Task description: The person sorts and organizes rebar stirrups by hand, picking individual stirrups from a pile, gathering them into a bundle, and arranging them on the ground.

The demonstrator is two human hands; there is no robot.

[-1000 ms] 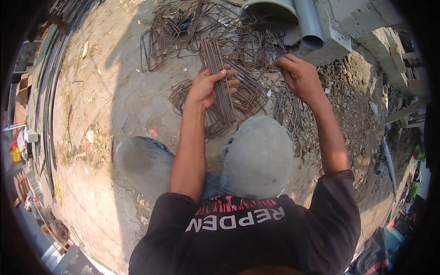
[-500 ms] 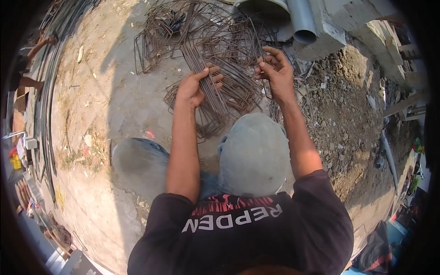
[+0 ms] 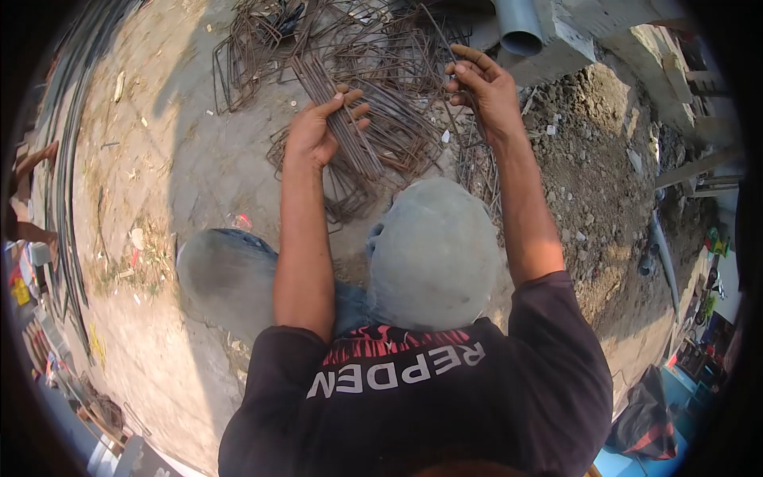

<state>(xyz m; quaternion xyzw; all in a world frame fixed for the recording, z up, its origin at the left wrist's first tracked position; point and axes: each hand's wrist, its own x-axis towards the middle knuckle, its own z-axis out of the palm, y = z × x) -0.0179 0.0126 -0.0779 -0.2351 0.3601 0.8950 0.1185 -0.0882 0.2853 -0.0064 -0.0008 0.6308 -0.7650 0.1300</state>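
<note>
My left hand (image 3: 316, 133) is closed around a bundle of thin rusty rebar stirrups (image 3: 367, 160), its thumb across the top and its fingers underneath. The bundle slants over the ground in front of my knees. To the right, my right hand (image 3: 491, 91) pinches a single thin steel stirrup (image 3: 435, 25) between thumb and fingers; only part of its bent shape shows against the other steel. Beneath and beyond both hands lies a tangled pile of rebar stirrups (image 3: 389, 60).
A grey pipe (image 3: 520, 32) and concrete blocks (image 3: 568, 48) stand at the upper right, above rubble and soil (image 3: 592, 167). Long steel bars (image 3: 67, 183) run along the left, beside another person's bare legs (image 3: 33, 167). My knees (image 3: 435, 254) are bent in front of me.
The whole view has shifted, so the pile and pipe sit higher in it. Both hands keep their hold. The other person at the left shows in a different position.
</note>
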